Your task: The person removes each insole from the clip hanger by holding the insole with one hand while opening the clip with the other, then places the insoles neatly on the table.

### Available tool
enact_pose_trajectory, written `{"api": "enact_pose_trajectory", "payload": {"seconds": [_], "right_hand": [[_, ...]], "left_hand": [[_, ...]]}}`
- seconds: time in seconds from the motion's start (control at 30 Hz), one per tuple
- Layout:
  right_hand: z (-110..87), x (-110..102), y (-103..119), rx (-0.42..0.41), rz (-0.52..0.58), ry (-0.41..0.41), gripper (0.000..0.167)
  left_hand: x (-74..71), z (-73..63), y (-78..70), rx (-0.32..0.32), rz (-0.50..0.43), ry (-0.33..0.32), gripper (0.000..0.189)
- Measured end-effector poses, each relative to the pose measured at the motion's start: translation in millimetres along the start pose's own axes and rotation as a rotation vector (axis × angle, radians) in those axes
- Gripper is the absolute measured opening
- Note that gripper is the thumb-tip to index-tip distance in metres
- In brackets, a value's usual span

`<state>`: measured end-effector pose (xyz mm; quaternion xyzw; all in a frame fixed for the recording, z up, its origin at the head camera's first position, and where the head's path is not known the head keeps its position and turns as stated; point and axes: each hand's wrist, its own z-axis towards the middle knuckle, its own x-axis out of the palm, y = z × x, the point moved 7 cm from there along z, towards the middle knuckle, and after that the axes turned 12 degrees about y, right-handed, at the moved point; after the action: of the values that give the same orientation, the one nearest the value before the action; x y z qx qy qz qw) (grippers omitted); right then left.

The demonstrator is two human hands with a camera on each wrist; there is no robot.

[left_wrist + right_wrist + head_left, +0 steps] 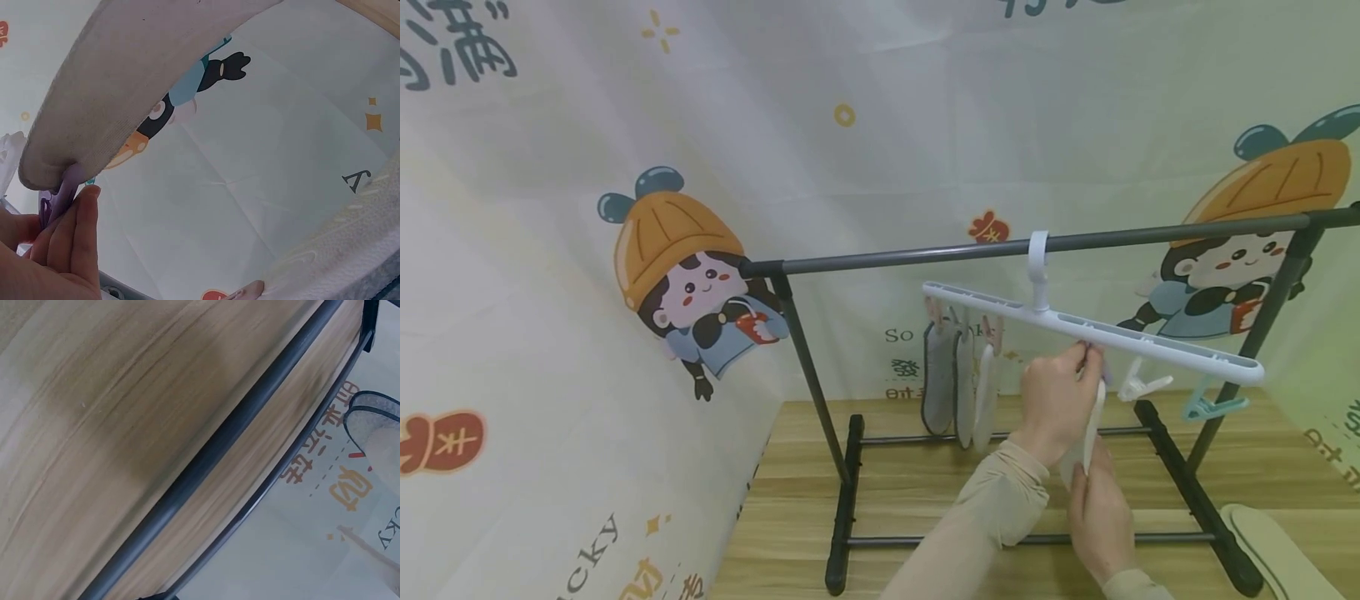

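Purple clip (pixel 74 175) in the pinch of the left hand (pixel 1057 402): we see it at the upper end of a pale insole (pixel 1094 429), which stands roughly upright beneath a white hanger (pixel 1150 340). Lower down, the right hand (pixel 1102 518) grips the same insole. Just right of it we find a white clip (pixel 1138 387) and a teal clip (pixel 1213 407); toward the hanger's left end, three clipped insoles (pixel 938 382) dangle. Farther out, we note the dark rack (pixel 880 260) carrying the hanger's hook, and light-coloured insoles (pixel 1273 546) lying at lower right.

Wood-grain surface (pixel 94 425), two dark slanting bars (pixel 211 450), printed backdrop (pixel 250 569), dark-edged insoles (pixel 364 428)
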<state>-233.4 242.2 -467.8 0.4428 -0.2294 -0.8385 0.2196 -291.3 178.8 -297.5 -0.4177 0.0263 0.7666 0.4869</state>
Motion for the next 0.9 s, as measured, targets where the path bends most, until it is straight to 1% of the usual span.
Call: {"api": "enact_pose_trajectory", "payload": {"seconds": [0.13,0.27,0.37,0.5,0.57,0.77,0.9], "right_hand": [[-3.5,0,-2,0.009,-0.010,-0.014,0.048],[-9.1,1,-6,0.015,-0.013,-0.048,0.044],[-12.4,2,-8,0.028,-0.011,-0.053,0.043],[-15.7,2,-13,0.049,-0.007,-0.033,0.045],[-18.4,2,-15,0.049,-0.017,-0.030,0.044],[-26.7,-2,-24,0.057,-0.049,-0.036,0.043],[-30.4,-5,-30,0.084,-0.055,-0.027,0.043]], "left_hand": [[-0.7,0.1,1.2,-0.008,0.029,0.000,0.030],[-1.9,0.6,1.1,0.010,0.061,-0.029,0.029],[-2.2,0.7,1.3,0.022,0.034,-0.036,0.028],[-2.3,0.5,0.9,0.032,-0.001,-0.026,0.027],[-2.4,0.1,0.7,0.036,0.005,-0.024,0.027],[-2.6,-1.4,2.6,0.040,-0.033,-0.015,0.025],[-0.2,-2.2,3.0,0.052,-0.102,0.017,0.029]]}}
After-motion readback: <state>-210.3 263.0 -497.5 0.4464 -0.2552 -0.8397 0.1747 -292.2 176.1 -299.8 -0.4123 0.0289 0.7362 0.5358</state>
